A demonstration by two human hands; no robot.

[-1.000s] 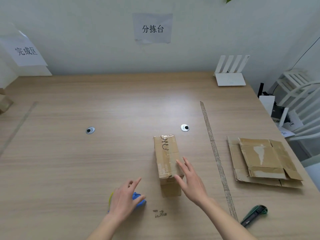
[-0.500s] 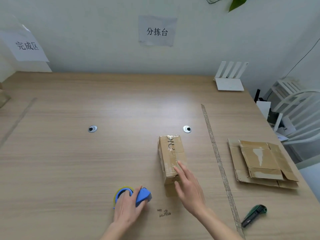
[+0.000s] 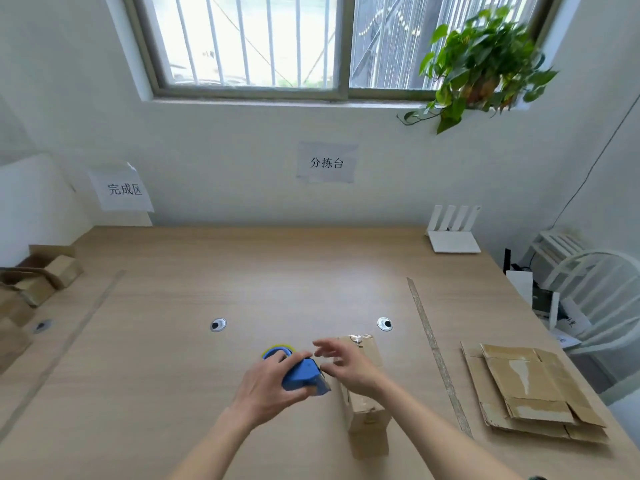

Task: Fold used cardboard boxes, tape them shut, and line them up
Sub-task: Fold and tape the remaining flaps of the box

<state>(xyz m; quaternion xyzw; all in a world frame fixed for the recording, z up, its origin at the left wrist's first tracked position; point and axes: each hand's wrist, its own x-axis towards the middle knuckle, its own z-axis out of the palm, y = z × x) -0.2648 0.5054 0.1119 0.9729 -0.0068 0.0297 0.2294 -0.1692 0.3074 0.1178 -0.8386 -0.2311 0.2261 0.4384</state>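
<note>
A narrow folded cardboard box [image 3: 365,407] lies on the wooden table [image 3: 173,358] in front of me, old tape on its top. My left hand [image 3: 266,388] grips a blue tape dispenser [image 3: 304,374] with a yellow-rimmed roll, lifted off the table just left of the box. My right hand [image 3: 346,363] hovers above the box with fingers spread, its fingertips reaching toward the dispenser's front. Whether it pinches tape cannot be made out. A stack of flattened cardboard boxes [image 3: 530,393] lies at the right.
Folded boxes [image 3: 38,282] stand at the table's far left under a paper sign. A tape strip [image 3: 437,355] marks the table right of the box. A white router [image 3: 453,233] sits at the back right. A white chair [image 3: 595,299] is beyond the right edge.
My left hand has lifted the tape dispenser off the table and brought it up beside the box. My right hand left the box top and moved toward the dispenser. The camera tilted upward.
</note>
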